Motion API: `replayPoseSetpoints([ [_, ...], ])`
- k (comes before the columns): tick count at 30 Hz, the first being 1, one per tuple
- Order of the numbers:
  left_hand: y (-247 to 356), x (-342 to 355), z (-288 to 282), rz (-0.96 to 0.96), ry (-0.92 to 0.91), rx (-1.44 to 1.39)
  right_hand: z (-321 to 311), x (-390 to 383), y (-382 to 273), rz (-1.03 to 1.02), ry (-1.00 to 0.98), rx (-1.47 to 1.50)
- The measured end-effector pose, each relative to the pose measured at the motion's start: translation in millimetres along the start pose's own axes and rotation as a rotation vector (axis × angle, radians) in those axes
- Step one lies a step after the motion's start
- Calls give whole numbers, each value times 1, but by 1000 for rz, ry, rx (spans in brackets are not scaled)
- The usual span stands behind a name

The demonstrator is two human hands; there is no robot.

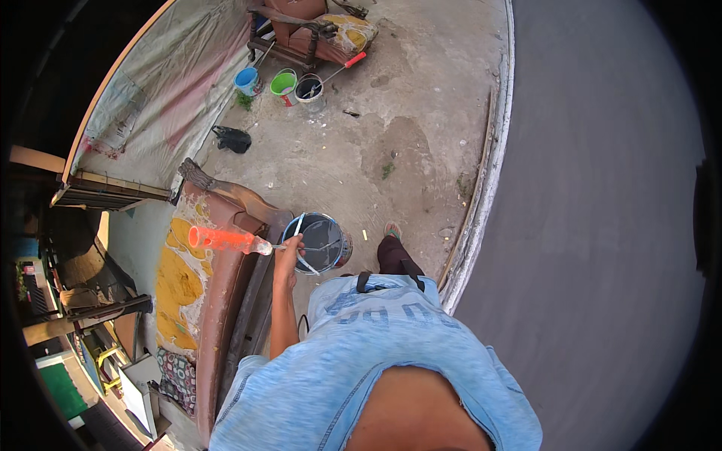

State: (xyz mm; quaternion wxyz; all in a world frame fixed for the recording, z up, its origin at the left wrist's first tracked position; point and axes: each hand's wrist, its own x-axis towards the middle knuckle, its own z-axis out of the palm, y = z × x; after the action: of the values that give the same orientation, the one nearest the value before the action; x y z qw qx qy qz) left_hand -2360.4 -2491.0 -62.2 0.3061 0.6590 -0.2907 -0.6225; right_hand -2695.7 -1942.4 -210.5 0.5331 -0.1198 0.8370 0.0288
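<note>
My left hand (289, 252) is closed round the white handle (308, 264) of a paint bucket (342, 246) with dark grey contents (320, 234). A paint roller lies across the bucket, its orange handle (222, 238) sticking out leftward over my hand and its thin metal rod reaching into the bucket; whether my fingers also grip the rod, I cannot tell. The bucket is beside the dark wooden arm (248, 195) of a worn sofa (177, 278). My right hand is out of sight.
Three buckets, blue (248, 81), green (283, 81) and dark (310, 92), stand beside a worn armchair (293, 19). A black bag (232, 140) lies near a draped sheet (150, 98). A concrete floor (429, 90) meets a white edge (489, 188) with grey pavement (587, 225) beyond.
</note>
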Motion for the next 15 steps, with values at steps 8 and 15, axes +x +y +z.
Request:
replayPoseSetpoints([
  [8, 109, 102, 70, 19, 192, -172, -432, 218, -459, -554, 541, 437],
  [15, 178, 216, 104, -103, 389, -248, -480, 182, -842, -1031, 322, 364],
])
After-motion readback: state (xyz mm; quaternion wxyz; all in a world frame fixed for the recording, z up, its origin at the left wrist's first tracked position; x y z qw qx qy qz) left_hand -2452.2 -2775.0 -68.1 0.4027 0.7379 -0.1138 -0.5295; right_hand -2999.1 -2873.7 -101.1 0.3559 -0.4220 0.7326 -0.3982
